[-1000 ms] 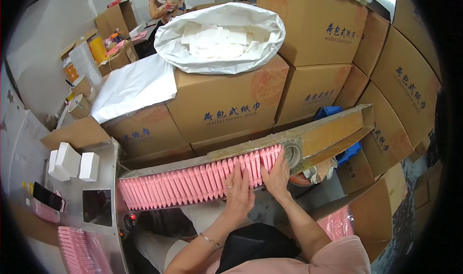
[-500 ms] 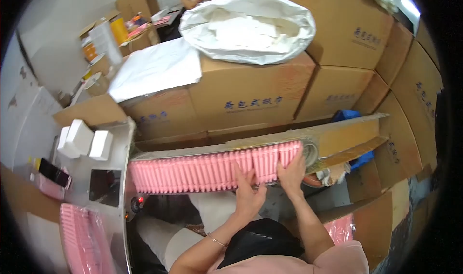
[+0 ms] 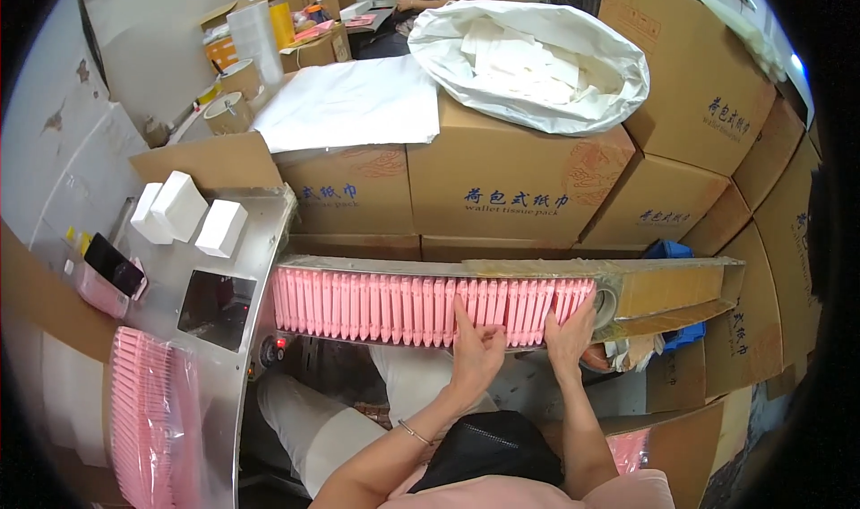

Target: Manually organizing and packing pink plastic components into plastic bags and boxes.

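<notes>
We see a row of pink packs (image 3: 421, 307) standing on edge in a long cardboard tray (image 3: 667, 289). Left hand (image 3: 475, 352), fingers spread, presses the row's front; right hand (image 3: 569, 334) lies flat against its right end. Risk: uneven pressure could topple packs, since nothing braces the near side.

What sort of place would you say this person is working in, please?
Probably a small packing workshop or stockroom. Stacked cardboard cartons fill the back, a long tray holds a row of pink packs under both hands, and a metal machine stands at the left.
</notes>
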Motion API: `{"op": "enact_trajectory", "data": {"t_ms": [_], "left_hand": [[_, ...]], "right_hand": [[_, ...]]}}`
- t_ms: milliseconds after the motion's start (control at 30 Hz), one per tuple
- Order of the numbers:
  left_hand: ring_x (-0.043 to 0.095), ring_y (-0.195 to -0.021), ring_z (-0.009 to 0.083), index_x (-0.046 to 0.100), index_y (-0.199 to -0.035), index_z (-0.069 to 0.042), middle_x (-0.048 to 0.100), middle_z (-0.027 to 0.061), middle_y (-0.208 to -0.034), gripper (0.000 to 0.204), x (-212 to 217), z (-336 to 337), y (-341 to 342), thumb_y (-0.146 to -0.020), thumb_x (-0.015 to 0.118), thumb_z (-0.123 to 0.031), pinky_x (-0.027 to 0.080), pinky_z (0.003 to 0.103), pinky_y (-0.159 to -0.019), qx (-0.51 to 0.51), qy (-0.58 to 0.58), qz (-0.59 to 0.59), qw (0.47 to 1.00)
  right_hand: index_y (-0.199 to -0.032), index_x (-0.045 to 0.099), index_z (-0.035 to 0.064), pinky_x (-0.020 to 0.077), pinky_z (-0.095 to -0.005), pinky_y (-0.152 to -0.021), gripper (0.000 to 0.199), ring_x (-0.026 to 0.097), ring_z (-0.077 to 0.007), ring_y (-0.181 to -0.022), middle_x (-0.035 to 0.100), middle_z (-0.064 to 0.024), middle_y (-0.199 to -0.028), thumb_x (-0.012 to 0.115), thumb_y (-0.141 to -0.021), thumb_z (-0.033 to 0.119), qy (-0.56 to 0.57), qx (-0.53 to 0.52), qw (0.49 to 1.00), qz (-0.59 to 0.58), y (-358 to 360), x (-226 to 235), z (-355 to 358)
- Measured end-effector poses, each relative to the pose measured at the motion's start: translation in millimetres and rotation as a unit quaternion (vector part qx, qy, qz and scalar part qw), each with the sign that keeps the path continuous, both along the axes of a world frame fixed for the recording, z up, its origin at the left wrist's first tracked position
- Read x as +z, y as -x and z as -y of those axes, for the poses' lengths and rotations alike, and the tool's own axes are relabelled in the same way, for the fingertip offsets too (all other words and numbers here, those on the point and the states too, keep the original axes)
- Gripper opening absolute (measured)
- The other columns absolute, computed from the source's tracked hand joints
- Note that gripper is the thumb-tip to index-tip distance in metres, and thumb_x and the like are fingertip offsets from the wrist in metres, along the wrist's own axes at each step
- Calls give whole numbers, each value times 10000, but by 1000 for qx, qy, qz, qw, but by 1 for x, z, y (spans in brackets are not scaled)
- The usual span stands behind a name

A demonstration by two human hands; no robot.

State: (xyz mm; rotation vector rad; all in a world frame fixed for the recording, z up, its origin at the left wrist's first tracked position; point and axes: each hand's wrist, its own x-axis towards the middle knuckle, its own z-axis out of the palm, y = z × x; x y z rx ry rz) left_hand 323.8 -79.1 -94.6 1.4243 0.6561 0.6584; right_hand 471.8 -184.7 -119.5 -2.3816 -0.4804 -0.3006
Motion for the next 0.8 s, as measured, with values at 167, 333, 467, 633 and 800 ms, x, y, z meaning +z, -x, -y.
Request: {"op": "enact_trajectory", "data": {"t_ms": [167,333,467,633,800], "left_hand": [[648,-759,244,0,-1506,58,662,212,-929,902,5,-9,11,-857,615,-64,519,346,-668,19,-34,-37,999],[525,-1090,405,362,-1469,-10,513,295,-1245,818,4,-19,28,-755,728,-174,434,503,-858,99,-404,-264,870],[290,-1292,513,618,-1278,-104,242,319,-1499,599,8,-30,38,-702,747,-210,291,578,-1004,134,-455,-223,852],[241,-1338,520,698,-1169,-127,129,340,-1558,469,2,-37,42,-707,741,-196,252,583,-1056,159,-454,-180,858],[384,-1290,504,571,-1312,-35,291,378,-1476,597,-4,-49,54,-742,710,-142,332,534,-1049,162,-403,-118,893]], "right_hand": [[-1482,207,-79,348,-509,-1033,899,444,-489,-1190,464,-340,-1270,668,-755,180,-4,18,1000,9,6,5,-11],[-1476,229,-71,355,-513,-1021,871,446,-494,-1185,468,-344,-1263,654,-764,192,-12,5,999,29,-1,0,0],[-1480,225,-66,351,-522,-1025,870,445,-497,-1186,458,-351,-1282,655,-769,192,7,-9,1000,23,-1,-4,-3],[-1479,231,-61,355,-521,-1021,851,448,-504,-1177,463,-349,-1274,647,-779,187,7,1,1000,28,3,-5,-6],[-1467,248,-76,377,-524,-977,881,484,-494,-1098,498,-326,-1192,678,-747,191,4,5,994,105,-4,-17,-1]]}}
